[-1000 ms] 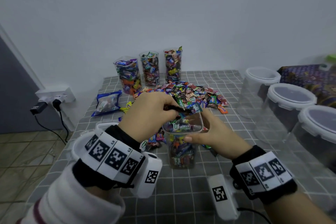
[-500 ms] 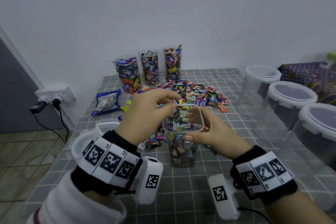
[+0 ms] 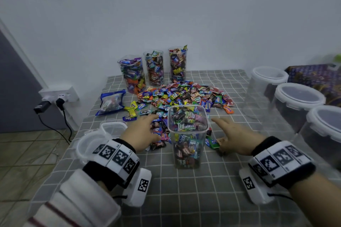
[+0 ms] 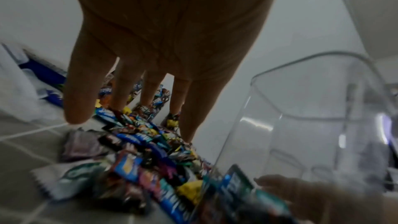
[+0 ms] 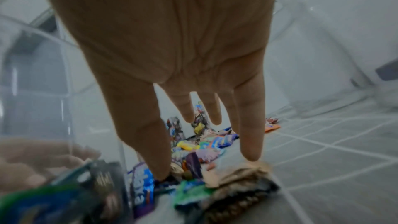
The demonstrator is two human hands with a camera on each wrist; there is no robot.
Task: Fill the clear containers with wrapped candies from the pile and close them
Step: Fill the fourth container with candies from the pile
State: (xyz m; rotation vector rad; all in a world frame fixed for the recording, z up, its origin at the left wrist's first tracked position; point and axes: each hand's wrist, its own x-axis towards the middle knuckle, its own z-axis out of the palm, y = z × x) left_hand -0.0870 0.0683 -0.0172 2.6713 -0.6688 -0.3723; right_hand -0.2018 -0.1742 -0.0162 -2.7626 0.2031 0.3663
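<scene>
A clear square container point(image 3: 187, 134) stands at the table's middle, filled with wrapped candies almost to its open rim. My left hand point(image 3: 152, 127) lies just left of it with straight fingers point(image 4: 75, 91) over loose candies point(image 4: 137, 142) and holds nothing. On the container's other side my right hand point(image 3: 220, 131) is spread flat, its fingertips point(image 5: 251, 142) touching a few candies point(image 5: 193, 159) on the cloth. Neither hand touches the container point(image 4: 312, 125). The main candy pile point(image 3: 184, 96) spreads out behind it.
Three filled, lidless containers point(image 3: 154, 68) stand at the back by the wall. Clear lids point(image 3: 112, 129) and a blue candy bag point(image 3: 110, 102) lie at the left. Three large lidded round tubs point(image 3: 295, 105) line the right side. A wall socket point(image 3: 57, 96) with plugs is off the table's left.
My left hand let go of candies over the container and dropped to its left. My right hand released the container's side and moved out to the right. Both hands are now flat.
</scene>
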